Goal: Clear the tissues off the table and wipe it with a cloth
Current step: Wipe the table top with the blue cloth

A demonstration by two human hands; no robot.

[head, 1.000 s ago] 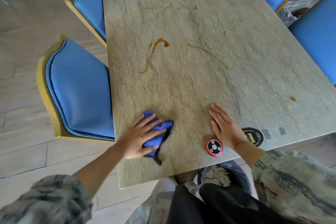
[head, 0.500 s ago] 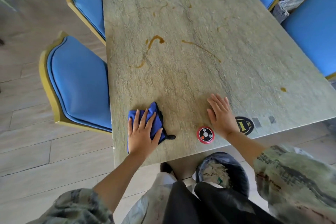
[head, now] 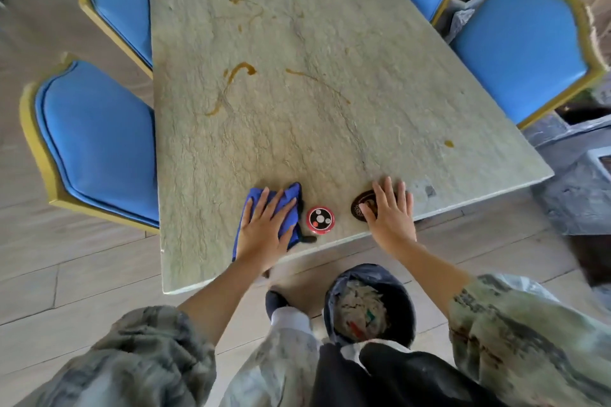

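Note:
A blue cloth (head: 253,205) lies flat near the front edge of the stone-patterned table (head: 330,109). My left hand (head: 264,228) presses down on the cloth with fingers spread. My right hand (head: 391,213) rests flat on the table to the right, fingers apart, partly covering a dark round table-number sticker (head: 360,205). Brown sauce streaks (head: 236,76) mark the middle and far part of the tabletop, and a small brown spot (head: 448,143) sits near the right edge. No tissues show on the table.
A red round call button (head: 319,221) sits between my hands. A bin with a black bag (head: 368,304) holding crumpled paper stands on the floor below the table edge. Blue chairs with yellow frames (head: 99,142) (head: 519,53) line both sides.
My left hand has slid the blue cloth rightward along the front edge, up next to the call button. My right hand has shifted right onto the round sticker.

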